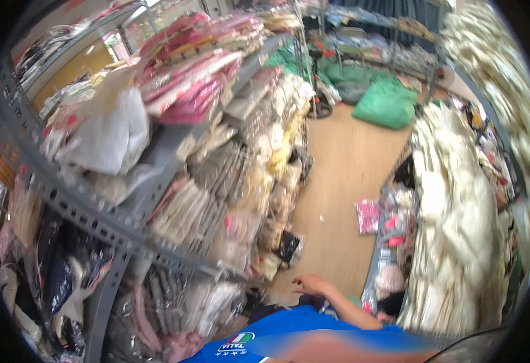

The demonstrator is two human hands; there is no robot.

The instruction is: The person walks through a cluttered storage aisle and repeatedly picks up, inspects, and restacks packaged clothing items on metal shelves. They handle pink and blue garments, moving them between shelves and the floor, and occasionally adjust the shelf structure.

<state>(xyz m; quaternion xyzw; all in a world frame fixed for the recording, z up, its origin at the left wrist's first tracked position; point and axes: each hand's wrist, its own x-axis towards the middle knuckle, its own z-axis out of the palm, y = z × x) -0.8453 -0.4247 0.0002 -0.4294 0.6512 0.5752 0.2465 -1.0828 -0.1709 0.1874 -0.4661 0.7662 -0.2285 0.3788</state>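
Only my right hand shows, low in the picture just above my blue shirt. Its forearm comes in from the lower right and crosses my chest. The fingers point left and are loosely bent over a small dark thing; motion blur hides whether they grip it. The hand is near the foot of the left shelf rack, whose lower tiers hold clothes packed in clear bags. My left hand is out of sight.
A narrow aisle of pale wooden floor runs between the grey slotted metal rack on the left and a rack of cream fluffy goods on the right. A pink packet lies on the floor. Green sacks sit at the far end.
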